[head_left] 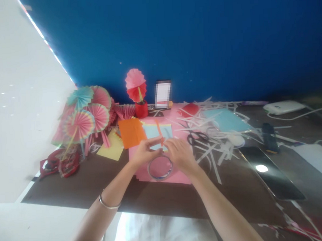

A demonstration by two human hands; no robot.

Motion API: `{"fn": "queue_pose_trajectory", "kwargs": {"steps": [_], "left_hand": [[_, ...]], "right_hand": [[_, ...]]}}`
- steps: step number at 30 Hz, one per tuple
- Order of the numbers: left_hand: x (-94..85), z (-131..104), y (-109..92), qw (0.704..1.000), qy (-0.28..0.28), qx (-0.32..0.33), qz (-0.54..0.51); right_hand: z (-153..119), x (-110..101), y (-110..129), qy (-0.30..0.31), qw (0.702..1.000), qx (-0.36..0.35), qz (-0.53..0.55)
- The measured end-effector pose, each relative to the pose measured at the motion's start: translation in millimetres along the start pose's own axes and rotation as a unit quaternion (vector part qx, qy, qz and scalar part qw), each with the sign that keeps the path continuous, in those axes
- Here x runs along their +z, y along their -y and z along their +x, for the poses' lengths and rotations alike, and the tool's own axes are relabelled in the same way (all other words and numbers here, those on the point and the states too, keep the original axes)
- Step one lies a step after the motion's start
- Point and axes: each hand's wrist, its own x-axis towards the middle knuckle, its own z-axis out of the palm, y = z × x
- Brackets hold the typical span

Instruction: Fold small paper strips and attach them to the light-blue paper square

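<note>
My left hand (143, 152) and my right hand (180, 154) meet over a pink paper sheet (177, 176) on the dark table. Both pinch a small pale blue paper piece (155, 133) with a thin orange strip (159, 130) across it. A roll of clear tape (160, 167) hangs just below the fingers, and which hand holds it cannot be told. The picture is blurred. An orange paper sheet (131, 132) lies just left of the hands.
Folded paper fans (85, 113) pile up at the left, and a red pot with a paper flower (137, 89) stands at the back. Black scissors (197, 137), white paper strips (213, 152), a phone (272, 176) and a blue wall (200, 43) are nearby.
</note>
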Motion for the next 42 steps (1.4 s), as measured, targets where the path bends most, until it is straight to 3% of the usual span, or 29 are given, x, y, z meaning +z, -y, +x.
{"fn": "queue_pose_trajectory", "kwargs": {"steps": [4,7,10,14,17,22,30,35,42], "left_hand": [[-1.1,1,4,1.0,0.012,0.006,0.007],[-0.5,1,6,1.0,0.015,0.024,-0.001],[1.3,2,4,0.999,0.002,0.051,0.017],[2.6,3,0,0.999,-0.018,0.047,0.007],[1.0,5,1,0.997,-0.022,0.025,-0.073],[-1.8,8,2,0.976,-0.036,-0.008,-0.215],[0.1,12,4,0.956,-0.133,-0.038,-0.261],[-1.3,15,7,0.942,-0.148,-0.08,-0.29],[-0.5,15,4,0.94,-0.154,-0.079,-0.294]], "right_hand": [[2,0,1,-0.022,0.997,0.036,0.068],[6,-2,5,-0.03,0.973,0.151,0.175],[9,-2,9,0.023,0.913,0.273,0.303],[9,3,10,0.114,0.809,0.343,0.463],[8,4,9,0.143,0.777,0.382,0.48],[9,2,12,0.137,0.778,0.383,0.479],[9,4,13,0.146,0.768,0.386,0.489],[12,1,13,0.126,0.796,0.37,0.462],[12,-1,16,0.108,0.824,0.345,0.436]]}}
